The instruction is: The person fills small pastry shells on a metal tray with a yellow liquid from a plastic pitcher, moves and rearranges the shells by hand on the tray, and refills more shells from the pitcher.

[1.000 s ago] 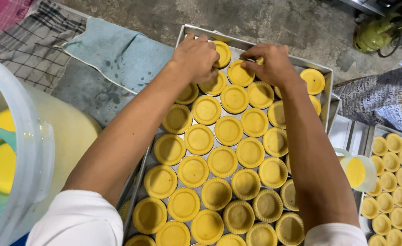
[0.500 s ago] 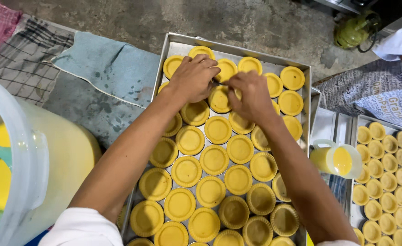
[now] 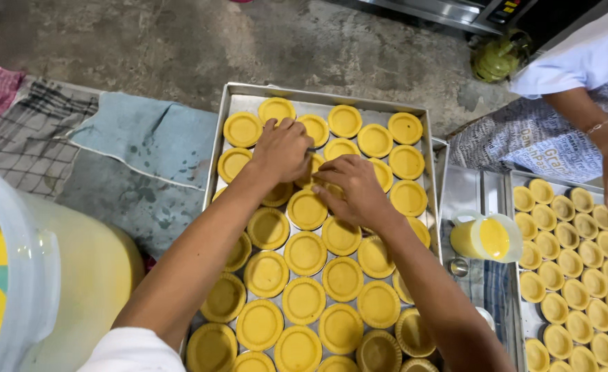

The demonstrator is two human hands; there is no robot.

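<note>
yellow tart shells [image 3: 306, 209] filled the metal tray [image 3: 433, 153] in close rows, round with fluted rims. the left hand [image 3: 285, 149] and right hand [image 3: 352, 188] rested on shells in the upper middle of the tray, fingers curled down on them; i cannot tell if they gripped. the pastry looked soft, light and fragile, best held at the rim. right of the tray stood a jug [image 3: 487, 238].

Blue towel [image 3: 149, 138], checked cloth [image 3: 32, 138], plastic bucket [image 3: 49, 275], yellow-filled jug [image 3: 487, 238], co-worker's tart tray [image 3: 518, 324]
</note>
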